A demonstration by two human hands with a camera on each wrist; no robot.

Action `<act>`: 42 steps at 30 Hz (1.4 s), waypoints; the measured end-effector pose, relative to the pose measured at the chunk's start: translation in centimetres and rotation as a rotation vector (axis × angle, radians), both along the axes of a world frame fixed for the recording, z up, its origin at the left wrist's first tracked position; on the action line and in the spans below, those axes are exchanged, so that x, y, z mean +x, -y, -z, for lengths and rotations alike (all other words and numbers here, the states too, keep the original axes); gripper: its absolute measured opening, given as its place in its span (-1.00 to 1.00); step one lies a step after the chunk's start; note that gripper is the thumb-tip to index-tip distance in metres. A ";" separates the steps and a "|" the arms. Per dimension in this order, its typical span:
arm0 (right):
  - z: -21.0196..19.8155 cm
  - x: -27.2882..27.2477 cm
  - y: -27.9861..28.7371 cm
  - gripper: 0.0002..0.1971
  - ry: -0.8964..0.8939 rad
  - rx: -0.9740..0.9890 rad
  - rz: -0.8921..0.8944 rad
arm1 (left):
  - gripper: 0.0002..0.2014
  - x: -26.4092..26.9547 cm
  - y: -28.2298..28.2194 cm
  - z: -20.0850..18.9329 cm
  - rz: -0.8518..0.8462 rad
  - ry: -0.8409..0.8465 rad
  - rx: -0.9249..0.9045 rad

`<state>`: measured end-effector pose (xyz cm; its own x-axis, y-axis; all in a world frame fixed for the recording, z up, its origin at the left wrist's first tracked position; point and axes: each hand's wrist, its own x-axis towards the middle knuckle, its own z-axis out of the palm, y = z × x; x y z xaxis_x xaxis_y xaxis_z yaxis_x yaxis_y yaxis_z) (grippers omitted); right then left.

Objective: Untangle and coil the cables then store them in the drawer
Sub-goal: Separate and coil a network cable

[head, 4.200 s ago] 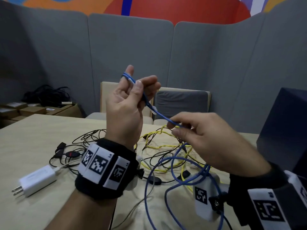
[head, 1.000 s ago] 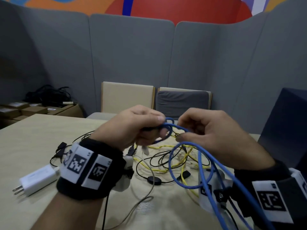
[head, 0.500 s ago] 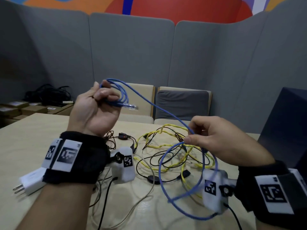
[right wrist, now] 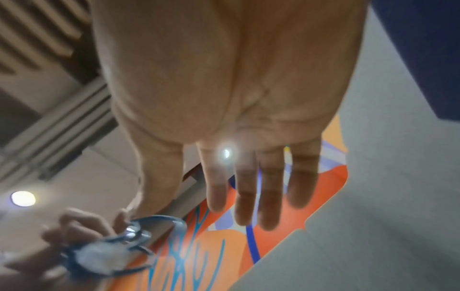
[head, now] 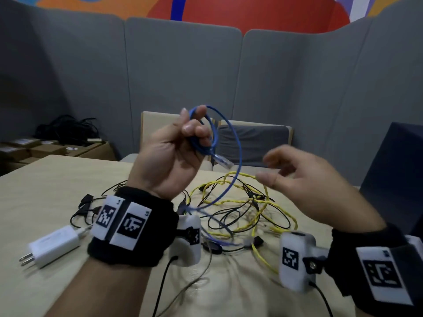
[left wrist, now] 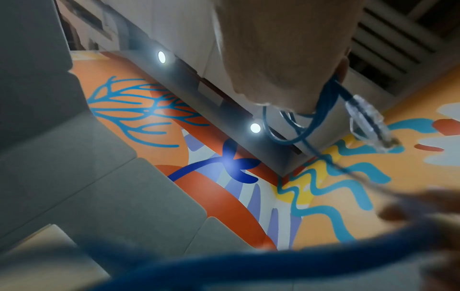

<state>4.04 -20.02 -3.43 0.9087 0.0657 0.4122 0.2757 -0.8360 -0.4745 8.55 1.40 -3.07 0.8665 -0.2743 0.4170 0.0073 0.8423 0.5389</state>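
— Cables first: where do they lie?
— On my table [head: 57, 179], a tangle of yellow cable [head: 270, 202] and black cables [head: 229, 216] sits between my wrists. A white charger [head: 53, 244] lies at its left, well apart from the yellow one.
— And your hands?
— My left hand [head: 169, 154] is raised, fingers curled round small loops of the blue cable [head: 238, 143]; its clear plug [head: 223, 162] hangs below the fingers. My right hand [head: 313, 186] hovers beside it, fingers spread and relaxed, holding nothing.

My blue network cable [head: 237, 143] has a clear plug [head: 223, 163]; yellow cable [head: 270, 202], white charger [head: 53, 244], beige table [head: 34, 179].
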 end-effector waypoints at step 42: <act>0.8 -1.0 -4.3 -0.90 -0.019 0.012 -0.290 | -0.75 0.0 2.0 1.2 -0.502 0.224 0.308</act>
